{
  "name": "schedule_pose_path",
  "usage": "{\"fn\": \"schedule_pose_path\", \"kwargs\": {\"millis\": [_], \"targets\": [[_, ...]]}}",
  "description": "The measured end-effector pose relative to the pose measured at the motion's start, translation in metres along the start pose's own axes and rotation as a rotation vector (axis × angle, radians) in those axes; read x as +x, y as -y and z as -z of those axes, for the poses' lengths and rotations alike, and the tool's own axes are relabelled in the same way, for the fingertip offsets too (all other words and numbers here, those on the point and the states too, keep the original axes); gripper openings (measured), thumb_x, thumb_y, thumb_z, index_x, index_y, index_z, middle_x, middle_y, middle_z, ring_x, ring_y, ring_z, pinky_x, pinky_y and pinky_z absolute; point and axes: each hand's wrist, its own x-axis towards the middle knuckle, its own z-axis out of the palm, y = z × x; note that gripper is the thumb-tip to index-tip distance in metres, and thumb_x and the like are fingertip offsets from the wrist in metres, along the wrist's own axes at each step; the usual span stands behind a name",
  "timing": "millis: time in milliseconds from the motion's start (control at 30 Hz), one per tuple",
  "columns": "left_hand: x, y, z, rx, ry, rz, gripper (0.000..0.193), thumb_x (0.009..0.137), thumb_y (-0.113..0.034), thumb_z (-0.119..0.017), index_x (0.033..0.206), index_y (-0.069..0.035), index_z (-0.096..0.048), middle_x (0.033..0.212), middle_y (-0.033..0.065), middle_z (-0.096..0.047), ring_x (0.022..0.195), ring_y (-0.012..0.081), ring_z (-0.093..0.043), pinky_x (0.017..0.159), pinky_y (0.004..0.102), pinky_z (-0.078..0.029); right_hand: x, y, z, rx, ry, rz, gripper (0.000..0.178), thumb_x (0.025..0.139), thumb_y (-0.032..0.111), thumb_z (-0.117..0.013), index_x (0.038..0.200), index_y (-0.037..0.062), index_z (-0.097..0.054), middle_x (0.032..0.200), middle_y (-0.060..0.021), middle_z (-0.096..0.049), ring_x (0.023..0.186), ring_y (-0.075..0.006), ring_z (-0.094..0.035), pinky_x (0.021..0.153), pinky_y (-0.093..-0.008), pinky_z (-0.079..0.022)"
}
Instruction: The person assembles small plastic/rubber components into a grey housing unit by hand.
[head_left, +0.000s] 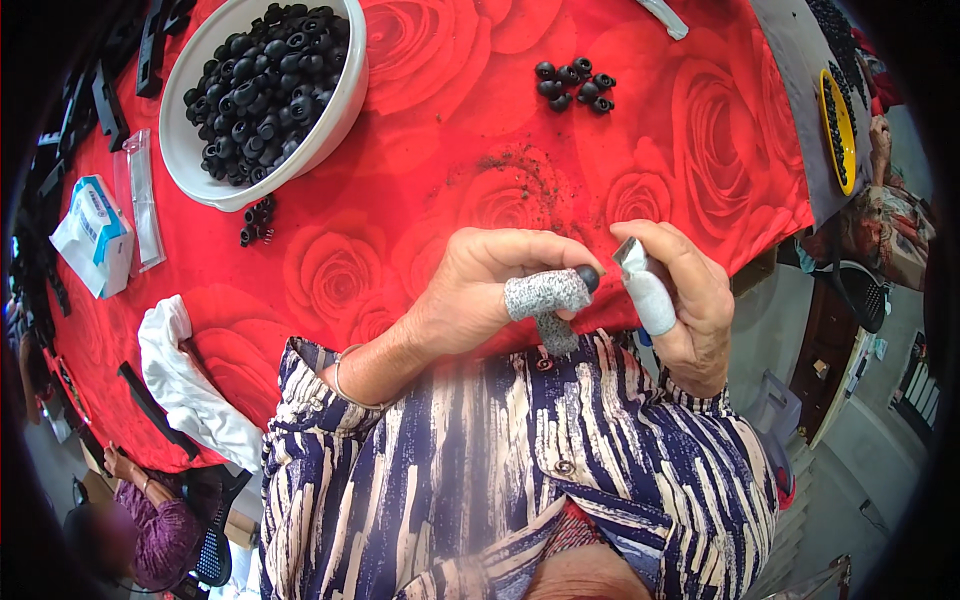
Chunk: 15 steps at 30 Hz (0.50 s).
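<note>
My left hand pinches a small round black plastic part between thumb and fingers. Grey speckled knit covers wrap two of its fingers. Facing it, my right hand grips a short flat metal blade whose edge points toward the black part, with a small gap between them. White wrapping covers my right thumb. Beyond my hands, a little group of similar black parts lies on the red rose-patterned tablecloth.
At the back left stands a white bowl heaped with black parts; several more lie beside it. Dark shavings dot the cloth. Leftward are a tissue pack and white cloth. A yellow tray and other people are farther off.
</note>
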Motion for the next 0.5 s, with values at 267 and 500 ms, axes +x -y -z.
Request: {"fn": "schedule_pose_path", "kwargs": {"millis": [267,500], "targets": [[0.0024,0.0051,0.0077,0.132,0.060,-0.100,0.027,0.081,-0.001,-0.062,0.108,0.004,-0.058,0.097,0.0069,-0.062,0.091,0.0115,-0.059,0.081,0.0242,-0.049,-0.0008,0.0025,-0.0028,-0.064,-0.009,-0.003,0.034,0.072,-0.004,-0.062,0.104,-0.0040,-0.055,0.078,-0.0156,-0.057,0.062,-0.0264,-0.059,0.053,-0.0315,-0.046],[0.0014,0.0059,0.0024,0.196,0.005,-0.134,0.026,0.079,-0.006,-0.065,0.102,0.005,-0.060,0.094,0.0066,-0.061,0.087,0.0111,-0.058,0.077,0.0238,-0.047,0.0005,0.0000,-0.0060,-0.066,-0.011,-0.006,0.032,0.072,-0.004,-0.062,0.103,-0.0042,-0.055,0.076,-0.0150,-0.057,0.060,-0.0252,-0.059,0.052,-0.0308,-0.045]]}}
